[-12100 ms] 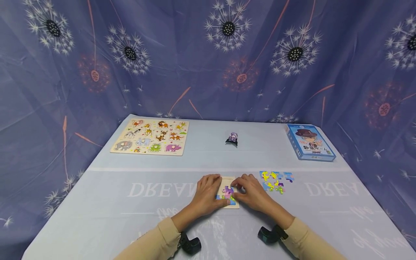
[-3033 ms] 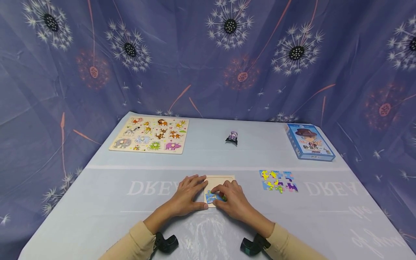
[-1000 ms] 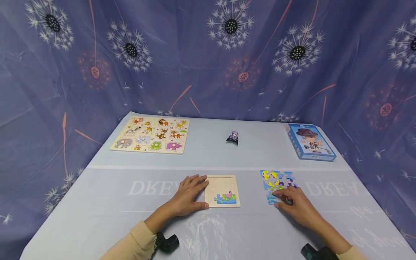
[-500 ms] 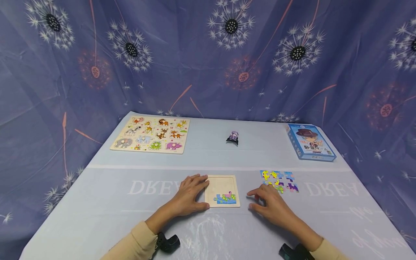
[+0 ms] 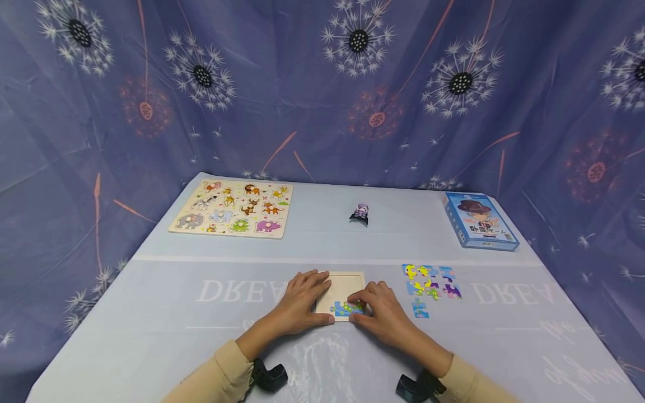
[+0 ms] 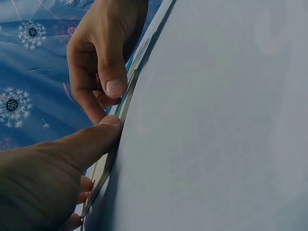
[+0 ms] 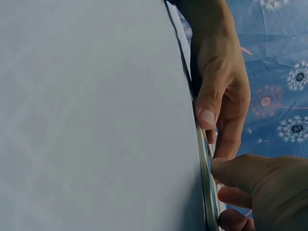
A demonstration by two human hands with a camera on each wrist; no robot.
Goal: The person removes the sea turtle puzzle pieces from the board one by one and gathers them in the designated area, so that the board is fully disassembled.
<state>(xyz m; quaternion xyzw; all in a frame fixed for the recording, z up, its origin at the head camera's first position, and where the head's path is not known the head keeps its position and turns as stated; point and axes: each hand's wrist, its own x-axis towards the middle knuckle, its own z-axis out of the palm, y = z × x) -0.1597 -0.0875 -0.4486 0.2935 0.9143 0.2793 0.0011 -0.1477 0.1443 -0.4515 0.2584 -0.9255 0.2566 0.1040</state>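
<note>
A small wooden puzzle tray (image 5: 340, 282) lies on the table in the head view, with a few joined blue and green jigsaw pieces (image 5: 340, 308) in its near right part. My left hand (image 5: 302, 302) holds the tray by its left side, thumb at the near edge and fingers toward the far corner. Over the right end of the pieces, my right hand (image 5: 383, 313) pinches a jigsaw piece between thumb and index finger; the fingers hide much of it. The wrist views show both thumbs at the tray's near edge, the left thumb (image 6: 111, 121) and the right thumb (image 7: 222, 164).
Right of the tray lie several loose jigsaw pieces (image 5: 430, 291) with a separate blue one (image 5: 420, 308) nearer. Farther back are an animal peg puzzle board (image 5: 234, 208), a small purple and black bow-shaped item (image 5: 360, 214) and a blue game box (image 5: 480, 220). A patterned curtain (image 5: 282, 84) hangs behind.
Over the last second my right hand has left the loose pieces, where a blue piece now lies, and moved left to the tray. My left hand stays on the tray's left side.
</note>
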